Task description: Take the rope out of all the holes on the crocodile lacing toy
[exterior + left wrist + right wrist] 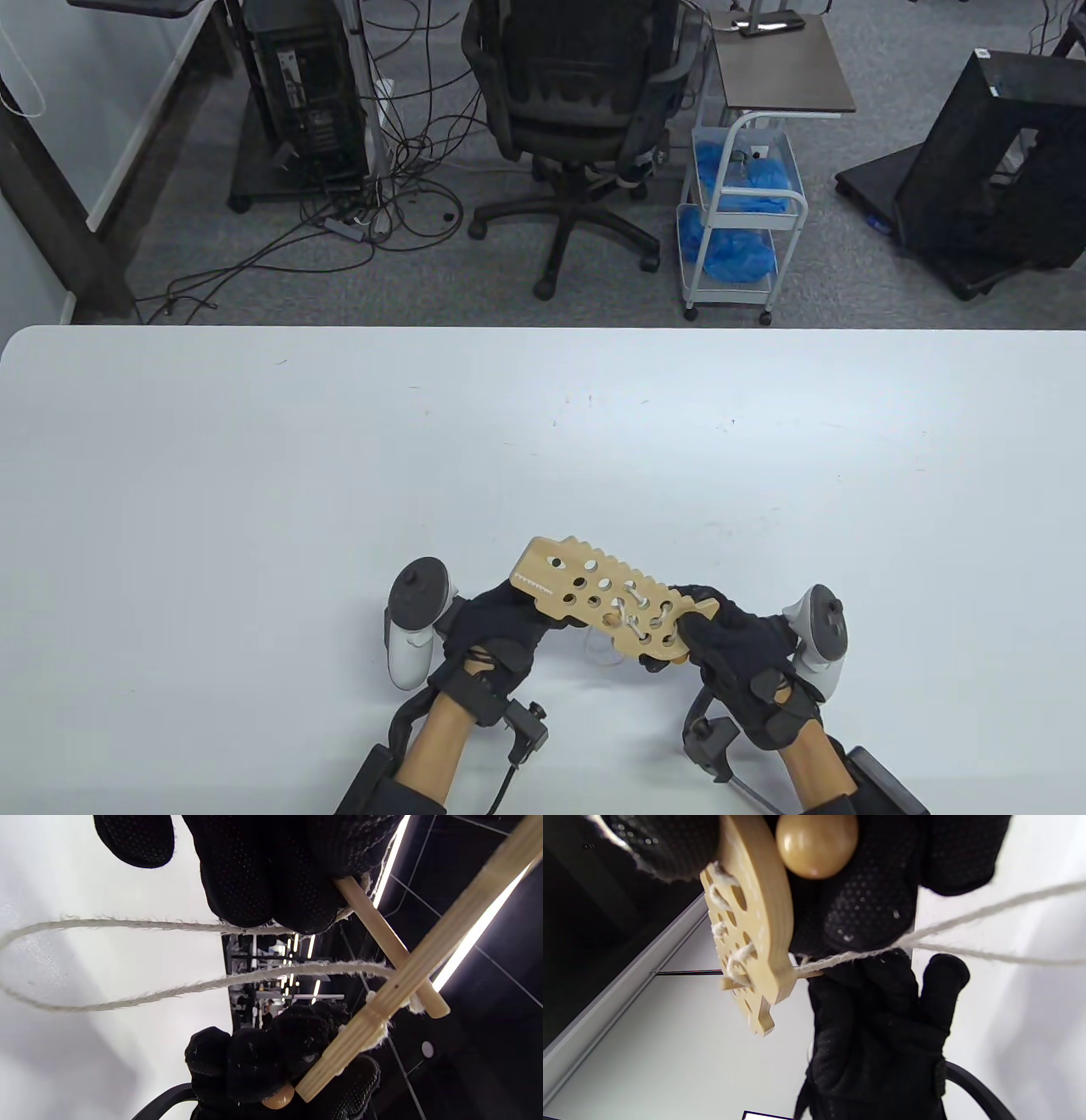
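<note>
The wooden crocodile board (pixel 607 604) is held tilted above the table between both hands. White rope (pixel 632 618) is laced through a few holes near its right end, and a loop (pixel 127 997) hangs below. My right hand (pixel 717 632) grips the board's right end (pixel 755 929), with a wooden ball (pixel 816 842) against its fingers. Under the board, my left hand (pixel 517 611) pinches the rope's wooden needle (pixel 382 938), whose tip pokes through a hole (pixel 729 984). The rope (pixel 967 921) runs off from that hand.
The white table (pixel 339 475) spreads out around the hands. Beyond its far edge stand an office chair (pixel 577 127), a white cart (pixel 738 212) with blue items, and computer towers with floor cables.
</note>
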A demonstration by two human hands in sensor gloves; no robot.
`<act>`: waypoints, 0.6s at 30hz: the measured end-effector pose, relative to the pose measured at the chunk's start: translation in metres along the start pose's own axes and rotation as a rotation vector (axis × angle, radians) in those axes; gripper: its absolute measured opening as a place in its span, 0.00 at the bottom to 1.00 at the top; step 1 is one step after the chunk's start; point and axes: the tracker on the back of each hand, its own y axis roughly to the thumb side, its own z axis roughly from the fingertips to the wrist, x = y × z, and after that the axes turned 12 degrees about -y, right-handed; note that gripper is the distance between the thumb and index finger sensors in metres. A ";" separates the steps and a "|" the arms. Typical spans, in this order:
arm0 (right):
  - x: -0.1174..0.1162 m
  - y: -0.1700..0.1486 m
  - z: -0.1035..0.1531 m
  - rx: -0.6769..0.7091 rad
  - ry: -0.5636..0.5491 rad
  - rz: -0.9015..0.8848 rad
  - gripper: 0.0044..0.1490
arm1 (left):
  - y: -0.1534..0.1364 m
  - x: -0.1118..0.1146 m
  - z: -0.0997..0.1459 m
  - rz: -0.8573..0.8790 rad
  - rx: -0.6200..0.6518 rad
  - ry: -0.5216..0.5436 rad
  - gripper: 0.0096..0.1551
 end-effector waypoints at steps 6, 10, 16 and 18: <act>0.002 0.001 0.000 -0.001 -0.035 0.007 0.29 | 0.005 0.007 -0.001 -0.015 0.032 -0.023 0.22; 0.004 0.002 0.000 0.004 -0.063 0.012 0.29 | 0.009 0.011 -0.004 -0.001 0.090 -0.085 0.26; 0.009 0.005 0.001 0.015 -0.118 0.024 0.29 | 0.013 0.020 -0.006 0.040 0.147 -0.195 0.39; 0.008 0.007 0.001 0.035 -0.114 0.070 0.29 | 0.011 0.019 -0.005 0.034 0.131 -0.135 0.39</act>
